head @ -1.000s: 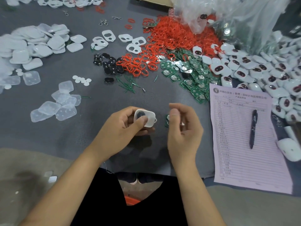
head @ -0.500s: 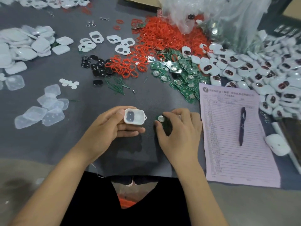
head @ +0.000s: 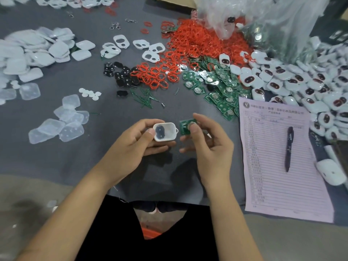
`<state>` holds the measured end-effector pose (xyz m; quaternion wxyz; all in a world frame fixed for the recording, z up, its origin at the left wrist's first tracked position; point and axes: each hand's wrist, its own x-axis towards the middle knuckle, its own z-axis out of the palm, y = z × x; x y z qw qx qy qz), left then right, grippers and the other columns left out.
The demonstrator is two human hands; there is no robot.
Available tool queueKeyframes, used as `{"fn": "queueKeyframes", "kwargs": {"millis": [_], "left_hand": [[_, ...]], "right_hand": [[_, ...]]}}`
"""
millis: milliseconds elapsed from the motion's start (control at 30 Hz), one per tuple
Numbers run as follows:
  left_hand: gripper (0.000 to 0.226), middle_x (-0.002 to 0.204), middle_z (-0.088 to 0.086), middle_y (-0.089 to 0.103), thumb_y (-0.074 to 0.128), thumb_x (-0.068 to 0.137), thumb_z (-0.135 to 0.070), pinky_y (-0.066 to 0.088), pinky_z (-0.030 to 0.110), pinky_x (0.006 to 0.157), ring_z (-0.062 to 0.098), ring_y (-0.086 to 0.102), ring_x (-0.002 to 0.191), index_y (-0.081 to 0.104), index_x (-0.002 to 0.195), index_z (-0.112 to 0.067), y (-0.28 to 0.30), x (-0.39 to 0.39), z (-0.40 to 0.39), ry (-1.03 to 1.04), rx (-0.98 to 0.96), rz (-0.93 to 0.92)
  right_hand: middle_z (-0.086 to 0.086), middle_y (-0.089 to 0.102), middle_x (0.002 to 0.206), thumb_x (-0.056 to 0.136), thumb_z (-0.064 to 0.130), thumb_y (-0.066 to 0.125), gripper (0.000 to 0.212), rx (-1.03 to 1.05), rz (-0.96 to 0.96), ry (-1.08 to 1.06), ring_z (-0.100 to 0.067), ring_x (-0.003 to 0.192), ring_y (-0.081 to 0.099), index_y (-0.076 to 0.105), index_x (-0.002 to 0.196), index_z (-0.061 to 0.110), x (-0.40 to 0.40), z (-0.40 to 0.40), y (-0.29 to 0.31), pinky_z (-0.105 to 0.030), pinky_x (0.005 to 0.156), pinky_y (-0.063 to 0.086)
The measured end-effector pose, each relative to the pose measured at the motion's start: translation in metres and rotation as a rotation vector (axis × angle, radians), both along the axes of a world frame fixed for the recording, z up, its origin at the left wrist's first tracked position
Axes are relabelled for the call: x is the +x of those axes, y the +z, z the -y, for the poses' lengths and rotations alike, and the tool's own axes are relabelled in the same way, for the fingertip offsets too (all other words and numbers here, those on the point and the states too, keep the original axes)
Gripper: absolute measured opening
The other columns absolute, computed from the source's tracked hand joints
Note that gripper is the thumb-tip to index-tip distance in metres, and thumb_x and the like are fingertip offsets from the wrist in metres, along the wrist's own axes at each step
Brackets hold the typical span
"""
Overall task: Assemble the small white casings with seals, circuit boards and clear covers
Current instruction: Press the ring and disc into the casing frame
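Observation:
My left hand (head: pixel 130 149) grips a small white casing (head: pixel 165 131), open side up, with a dark insert inside it. Just right of it, my right hand (head: pixel 209 146) pinches a green circuit board (head: pixel 185 126) between thumb and forefinger, lifted off the grey mat. Board and casing are close but apart. On the mat lie a pile of green circuit boards (head: pixel 220 87), a heap of red seals (head: pixel 190 46), clear covers (head: pixel 62 123) at the left, and black inserts (head: pixel 120 74).
A pink form (head: pixel 278 166) with a pen (head: pixel 289 147) lies at the right. Finished white casings (head: pixel 305 85) are heaped at the far right under a plastic bag (head: pixel 263 21). White shell halves (head: pixel 32 51) are piled at the far left. The mat's front edge is near my body.
My right hand went down to the mat, picked up a green circuit board, and has raised it beside the casing. My left hand kept hold of the casing, turning its open side upward.

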<state>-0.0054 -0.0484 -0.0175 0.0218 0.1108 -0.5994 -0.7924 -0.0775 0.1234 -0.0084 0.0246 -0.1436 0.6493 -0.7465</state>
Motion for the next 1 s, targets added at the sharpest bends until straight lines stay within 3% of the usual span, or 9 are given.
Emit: {"fn": "queueKeyframes", "kwargs": {"millis": [100, 200, 333, 467, 1000], "left_hand": [[0.030, 0.126, 0.012, 0.073, 0.035, 0.113, -0.012, 0.058, 0.028, 0.091, 0.030, 0.073, 0.114, 0.058, 0.132, -0.010, -0.0006, 0.0006, 0.0000, 0.003, -0.015, -0.004], [0.032, 0.127, 0.010, 0.073, 0.035, 0.114, -0.013, 0.058, 0.028, 0.093, 0.029, 0.071, 0.117, 0.060, 0.134, -0.012, -0.0004, 0.0008, -0.0002, -0.013, -0.023, -0.006], [0.036, 0.130, 0.008, 0.072, 0.036, 0.113, -0.015, 0.057, 0.029, 0.097, 0.026, 0.069, 0.121, 0.064, 0.135, -0.015, 0.0013, 0.0011, 0.0010, -0.057, -0.031, -0.026], [0.036, 0.127, 0.011, 0.073, 0.035, 0.113, -0.013, 0.057, 0.033, 0.098, 0.026, 0.069, 0.121, 0.065, 0.133, -0.014, -0.0002, 0.0014, 0.0003, -0.042, -0.025, -0.019], [0.038, 0.126, 0.010, 0.073, 0.039, 0.110, -0.024, 0.059, 0.032, 0.094, 0.028, 0.071, 0.116, 0.073, 0.127, -0.031, -0.0005, 0.0018, 0.0022, -0.093, 0.025, -0.054]], "right_hand": [[0.002, 0.075, 0.090, 0.097, 0.000, 0.067, 0.024, -0.011, 0.039, 0.041, -0.021, 0.071, 0.076, 0.070, 0.114, 0.016, 0.0028, 0.0104, -0.0003, -0.028, 0.050, 0.058], [0.001, 0.072, 0.079, 0.091, 0.007, 0.077, 0.022, 0.073, 0.015, 0.025, -0.016, 0.058, 0.068, 0.073, 0.108, 0.020, 0.0029, 0.0110, -0.0021, -0.023, 0.046, 0.051], [0.004, 0.071, 0.078, 0.087, 0.015, 0.083, 0.022, 0.210, -0.075, 0.051, -0.015, 0.066, 0.062, 0.075, 0.104, 0.026, 0.0028, 0.0112, -0.0025, -0.025, 0.063, 0.052], [0.015, 0.058, 0.073, 0.085, 0.019, 0.084, 0.023, 0.281, -0.162, 0.077, -0.003, 0.064, 0.050, 0.075, 0.102, 0.031, 0.0023, 0.0111, -0.0021, -0.013, 0.065, 0.041], [0.015, 0.057, 0.072, 0.086, 0.026, 0.082, 0.023, 0.310, -0.211, 0.097, -0.004, 0.064, 0.052, 0.073, 0.101, 0.040, 0.0019, 0.0119, 0.0001, -0.014, 0.065, 0.042]]}}
